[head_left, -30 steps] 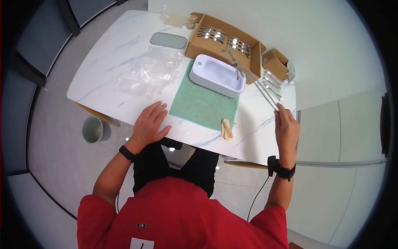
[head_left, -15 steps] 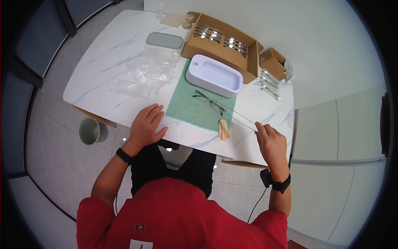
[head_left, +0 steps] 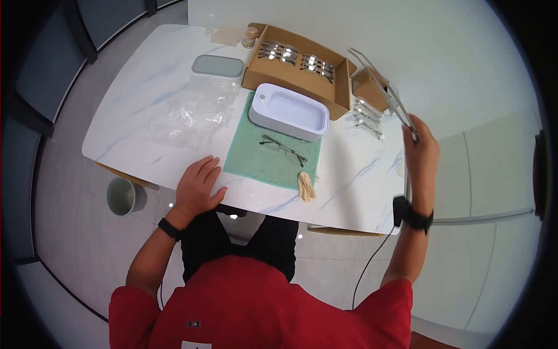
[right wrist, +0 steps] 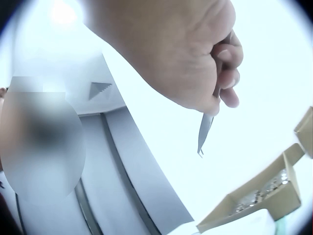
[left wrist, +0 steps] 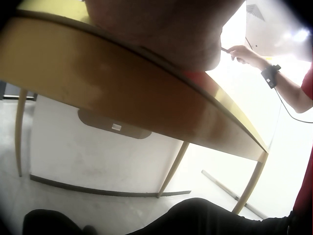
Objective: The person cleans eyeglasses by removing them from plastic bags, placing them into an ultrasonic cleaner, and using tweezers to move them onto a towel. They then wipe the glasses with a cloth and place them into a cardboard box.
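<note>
My right hand (head_left: 422, 152) is raised beyond the table's right side and grips long metal tweezers (head_left: 381, 88). In the right wrist view, my fingers are curled round the tweezers (right wrist: 205, 131), and a tip pokes out below the hand. A pair of glasses (head_left: 283, 151) lies on the green cloth (head_left: 241, 157), just in front of a pale lavender oblong basin (head_left: 279, 123) with a round button. My left hand (head_left: 197, 187) rests on the tabletop at the front edge, fingers spread and holding nothing. In the left wrist view it mostly blocks the tabletop.
Behind the basin, a cardboard box (head_left: 293, 75) holds several pairs of glasses. Bagged glasses (head_left: 368, 119) and a small carton (head_left: 367, 87) stand right of it. Clear plastic bags (head_left: 195, 113) and a grey-topped case (head_left: 218, 66) lie left. A beige bundle (head_left: 306, 187) sits on the cloth's near corner.
The tweezers held the glasses over the basin, then lowered them onto the cloth. Now the glasses lie released, and my right hand has lifted the tweezers away to the right. My left hand stays put.
</note>
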A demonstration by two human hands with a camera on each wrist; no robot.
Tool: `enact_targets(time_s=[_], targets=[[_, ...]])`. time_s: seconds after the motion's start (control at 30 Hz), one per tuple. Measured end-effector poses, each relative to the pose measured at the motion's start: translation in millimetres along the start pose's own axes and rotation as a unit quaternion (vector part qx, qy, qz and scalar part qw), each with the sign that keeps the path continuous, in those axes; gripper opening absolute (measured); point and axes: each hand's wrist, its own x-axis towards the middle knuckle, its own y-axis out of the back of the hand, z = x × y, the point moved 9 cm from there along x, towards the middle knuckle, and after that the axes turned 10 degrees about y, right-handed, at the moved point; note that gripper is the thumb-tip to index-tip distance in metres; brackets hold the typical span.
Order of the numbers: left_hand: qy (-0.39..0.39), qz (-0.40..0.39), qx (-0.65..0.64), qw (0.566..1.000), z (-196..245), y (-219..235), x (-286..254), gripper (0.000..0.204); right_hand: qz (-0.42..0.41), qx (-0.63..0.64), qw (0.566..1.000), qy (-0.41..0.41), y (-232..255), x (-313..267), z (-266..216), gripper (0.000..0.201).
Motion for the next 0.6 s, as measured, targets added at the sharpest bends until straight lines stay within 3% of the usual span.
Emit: enact_targets(time_s=[0.03,0.13,0.27,0.6], targets=[[0.0,0.001,0.0,1.0,0,0,0,0.046,-0.008,-0.043,0.999,0.025,-24,7,13,0.028],[0.003,0.005,-0.007,1.0,0,1,0,0.045,-0.129,-0.135,0.982,-0.002,-100,20,45,0.02],[0.004,0.008,-0.012,1.0,0,1,0,0.045,-0.205,-0.18,0.962,0.027,-153,31,53,0.017],[0.002,0.001,-0.002,1.0,0,1,2,0.045,-0.201,-0.19,0.959,0.06,-177,35,43,0.011]])
